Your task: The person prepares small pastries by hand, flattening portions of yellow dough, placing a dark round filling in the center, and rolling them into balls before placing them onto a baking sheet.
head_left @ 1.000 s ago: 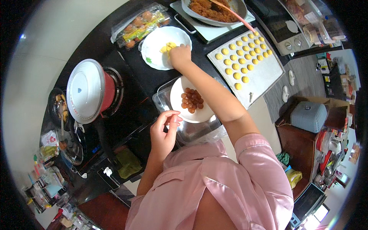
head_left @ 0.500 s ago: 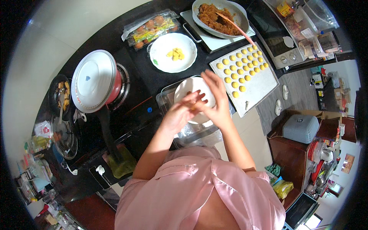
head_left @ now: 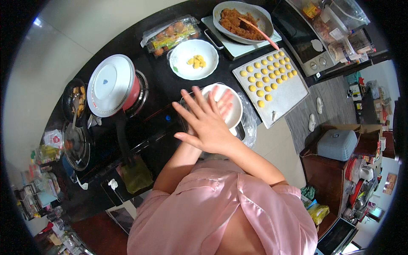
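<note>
My right hand (head_left: 208, 127) lies across the top of my left hand (head_left: 225, 103), palm to palm and crossed, with its fingers spread toward the upper left. Only the fingers of my left hand show, stretched out and somewhat blurred, beyond my right hand. Whatever may be between the palms is hidden. Below both hands sits a white bowl (head_left: 239, 111), partly covered by them. Just beyond it, a white scalloped dish (head_left: 175, 70) holds several pale yellow lumps (head_left: 196, 62). To the right, small yellow rounds (head_left: 265, 79) stand in rows on a lined baking tray (head_left: 289, 95).
A grey pan (head_left: 268, 21) of brown shredded filling with a pink-handled spatula (head_left: 261, 32) sits at the back. Packaged eggs (head_left: 170, 36) are behind the dish. Leftward are a lidded red pot (head_left: 132, 91), a small black pan (head_left: 68, 104) and a glass lid (head_left: 76, 146).
My hands were raised over the bowl with fingers bent toward each other. Now they are pressed flat and crossed, my right hand on top, slightly nearer and to the left.
</note>
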The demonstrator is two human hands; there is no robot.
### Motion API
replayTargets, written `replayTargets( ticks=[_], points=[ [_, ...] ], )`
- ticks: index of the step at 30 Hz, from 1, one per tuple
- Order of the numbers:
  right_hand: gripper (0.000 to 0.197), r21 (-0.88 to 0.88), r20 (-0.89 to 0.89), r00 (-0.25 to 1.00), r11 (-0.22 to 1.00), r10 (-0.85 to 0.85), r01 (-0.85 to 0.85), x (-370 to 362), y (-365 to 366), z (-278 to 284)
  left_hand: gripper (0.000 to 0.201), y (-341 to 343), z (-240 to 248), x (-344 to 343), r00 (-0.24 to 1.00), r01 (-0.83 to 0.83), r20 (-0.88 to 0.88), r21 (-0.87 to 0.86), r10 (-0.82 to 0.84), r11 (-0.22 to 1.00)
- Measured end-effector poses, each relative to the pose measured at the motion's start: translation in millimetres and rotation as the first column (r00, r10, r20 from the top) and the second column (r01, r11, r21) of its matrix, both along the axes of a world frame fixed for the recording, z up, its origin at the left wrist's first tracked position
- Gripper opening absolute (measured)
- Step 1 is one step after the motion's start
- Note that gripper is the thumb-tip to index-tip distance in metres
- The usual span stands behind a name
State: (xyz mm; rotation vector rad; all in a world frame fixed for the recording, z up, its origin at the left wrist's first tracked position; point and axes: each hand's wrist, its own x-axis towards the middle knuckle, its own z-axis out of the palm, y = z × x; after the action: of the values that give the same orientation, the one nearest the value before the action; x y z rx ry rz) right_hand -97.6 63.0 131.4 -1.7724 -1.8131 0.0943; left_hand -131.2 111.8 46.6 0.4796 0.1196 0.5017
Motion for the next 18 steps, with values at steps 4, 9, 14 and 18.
replayTargets(
  ticks=[4, 9, 14, 18],
  points=[
    [0.072, -0.068, -0.057, 0.937, 0.938, -0.344, 0.340, 55, 18, -6, 0.080, -17, 36, 3, 0.916, 0.397, 0.208, -0.349, -0.343, 0.849],
    [0.066, -0.001, -0.030, 0.999, 1.000, -0.026, 0.026, 2, 4, 10, 0.078, -11, 36, -1, 0.984, 0.149, -0.087, -0.096, -0.158, 0.984],
    [0.069, -0.180, 0.145, 0.954, 0.941, -0.262, 0.286, 45, -1, -11, 0.077, -16, 56, 14, 0.980, 0.198, 0.070, -0.230, -0.187, 0.953],
    [0.066, 0.013, -0.206, 0.967, 0.987, -0.152, 0.158, 15, 20, -7, 0.075, -20, 16, -1, 0.979, 0.203, 0.068, -0.292, -0.192, 0.934]
  ],
)
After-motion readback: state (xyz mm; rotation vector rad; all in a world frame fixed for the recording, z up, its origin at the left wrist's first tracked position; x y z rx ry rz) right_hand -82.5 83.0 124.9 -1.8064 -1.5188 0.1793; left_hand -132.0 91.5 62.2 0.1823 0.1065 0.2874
